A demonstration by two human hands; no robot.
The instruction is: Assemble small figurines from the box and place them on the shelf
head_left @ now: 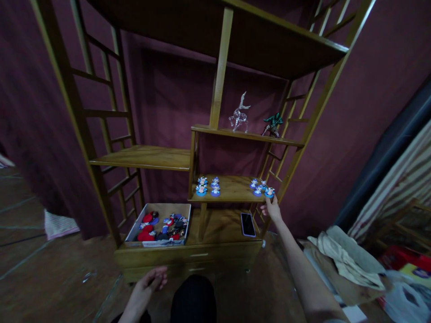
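Observation:
My right hand point(271, 207) reaches up to the right end of a low wooden shelf point(232, 188) and pinches a small blue-based figurine point(269, 193) at the shelf's edge. Other small blue-based figurines point(257, 187) stand beside it, and several more point(208, 186) stand at the shelf's left end. My left hand point(151, 281) hangs low in front of the cabinet base, fingers loosely curled, holding nothing that I can see.
A cardboard box point(160, 223) of red and dark toys sits on the bottom board. A phone point(248, 224) lies flat to its right. A clear glass deer point(239, 115) and a green figure point(272, 124) stand on the upper shelf. Cloth and bags point(346, 258) lie at right.

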